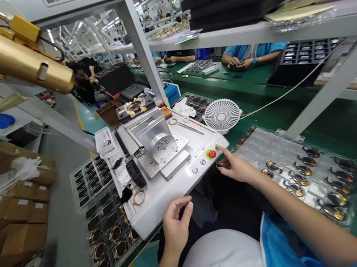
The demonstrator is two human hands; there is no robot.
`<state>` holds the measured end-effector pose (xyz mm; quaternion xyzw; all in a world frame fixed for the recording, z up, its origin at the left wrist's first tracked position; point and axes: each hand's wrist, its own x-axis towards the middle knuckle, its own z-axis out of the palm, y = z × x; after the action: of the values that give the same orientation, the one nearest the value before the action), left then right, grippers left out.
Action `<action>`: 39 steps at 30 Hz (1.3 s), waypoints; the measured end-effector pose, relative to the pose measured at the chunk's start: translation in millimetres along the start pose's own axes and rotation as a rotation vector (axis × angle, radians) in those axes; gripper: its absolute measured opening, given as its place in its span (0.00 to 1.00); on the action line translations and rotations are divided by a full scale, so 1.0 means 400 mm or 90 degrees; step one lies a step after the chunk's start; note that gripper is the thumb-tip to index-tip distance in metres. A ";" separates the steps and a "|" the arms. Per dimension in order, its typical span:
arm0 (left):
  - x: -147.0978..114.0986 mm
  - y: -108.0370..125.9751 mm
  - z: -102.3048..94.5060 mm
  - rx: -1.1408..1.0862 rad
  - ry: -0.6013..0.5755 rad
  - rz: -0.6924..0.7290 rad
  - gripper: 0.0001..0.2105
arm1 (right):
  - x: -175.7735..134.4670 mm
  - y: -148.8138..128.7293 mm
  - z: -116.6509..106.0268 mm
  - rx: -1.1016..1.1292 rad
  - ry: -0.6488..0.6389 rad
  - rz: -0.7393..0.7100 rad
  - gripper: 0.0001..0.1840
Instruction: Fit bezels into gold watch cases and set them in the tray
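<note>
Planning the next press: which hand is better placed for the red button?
Right, probably: the right hand is by the red button, though holding a small part; the left hand is farther.

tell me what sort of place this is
Probably a factory assembly line, perhaps for watches: a clear plastic tray of round watch-like parts, a white machine with a red emergency-stop button, and co-workers at a long green workbench.

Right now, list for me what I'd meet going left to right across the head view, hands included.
Gold cylinder → white box → left hand → red button → right hand → clear tray.
</note>
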<state>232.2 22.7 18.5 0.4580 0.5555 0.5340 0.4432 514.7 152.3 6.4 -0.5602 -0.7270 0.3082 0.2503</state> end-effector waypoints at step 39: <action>-0.014 -0.079 0.076 -0.272 -0.125 -0.199 0.20 | -0.137 0.120 -0.199 -0.532 -0.097 0.334 0.16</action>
<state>262.0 22.4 -14.1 0.3128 0.4482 0.5174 0.6585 616.5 121.2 25.2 -0.7522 -0.6394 0.0833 -0.1355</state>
